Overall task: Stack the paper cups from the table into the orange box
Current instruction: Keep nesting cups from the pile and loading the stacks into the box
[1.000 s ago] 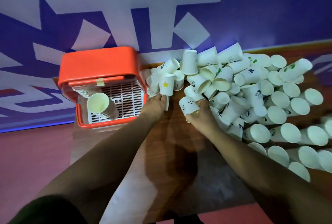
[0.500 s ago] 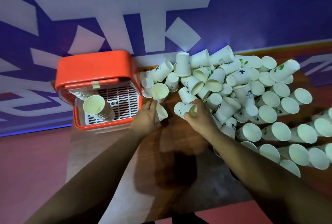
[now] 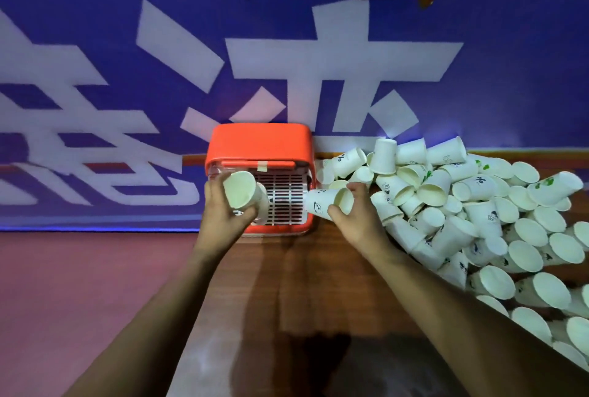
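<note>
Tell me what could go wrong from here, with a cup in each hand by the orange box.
1. The right hand holds a sideways cup right beside the heaped pile. Swinging that arm may knock loose cups off the table.
2. The left hand grips a tilted cup over the orange box. If the two cups meet misaligned, a rim may crumple instead of nesting.

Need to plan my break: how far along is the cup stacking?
Barely started. The left hand grips a short cup stack over the orange box; the right hand holds one cup beside it, not yet nested. A big pile covers the table.
</note>
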